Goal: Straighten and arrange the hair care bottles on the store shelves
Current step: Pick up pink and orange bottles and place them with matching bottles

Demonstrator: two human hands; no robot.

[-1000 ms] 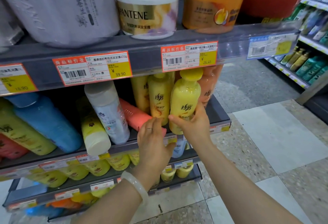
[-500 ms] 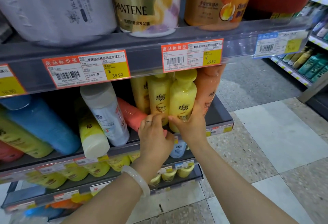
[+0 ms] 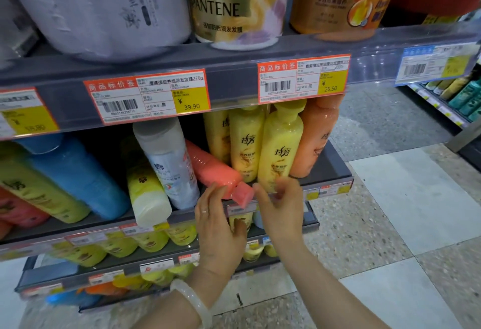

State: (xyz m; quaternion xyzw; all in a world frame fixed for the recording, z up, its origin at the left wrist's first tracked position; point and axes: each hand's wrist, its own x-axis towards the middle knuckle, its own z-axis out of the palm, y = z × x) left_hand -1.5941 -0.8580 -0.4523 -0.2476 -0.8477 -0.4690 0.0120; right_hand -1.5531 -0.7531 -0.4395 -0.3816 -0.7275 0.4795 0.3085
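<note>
We're mid-shelf, working the right end of the row. Yellow bottle (image 3: pixel 281 151) stands upright at the front edge of the middle shelf (image 3: pixel 335 172), touching a second yellow bottle (image 3: pixel 246 143) on its left and an orange bottle (image 3: pixel 316 138) on its right. That cluster looks squared away.

Step in hand, as we read it: the pink bottle (image 3: pixel 213 172). It lies tipped over, cap end poking out past the shelf lip, body running back and left behind the white bottle (image 3: pixel 169 162).

Left hand (image 3: pixel 218 229): fingers straight, relaxed, fingertips up against the pink bottle's underside near the cap. No wrap on it, so the grip is wide, holding nothing. Right hand (image 3: pixel 281 206): blurred, fingers loosely spread just below the yellow bottle's base, next to the pink cap. Also wide, nothing held. We can't tell whether it touches the shelf lip.

Next move, our call: close a hand round the pink bottle near the cap, draw it clear of the yellow bottles, stand it upright in the gap between white and yellow. The gap looks tight, so the other hand should steady the yellow bottle.

Still to do further left: white bottle, pale yellow bottle (image 3: pixel 145 193) and blue bottle (image 3: pixel 78 175) all lean hard.
</note>
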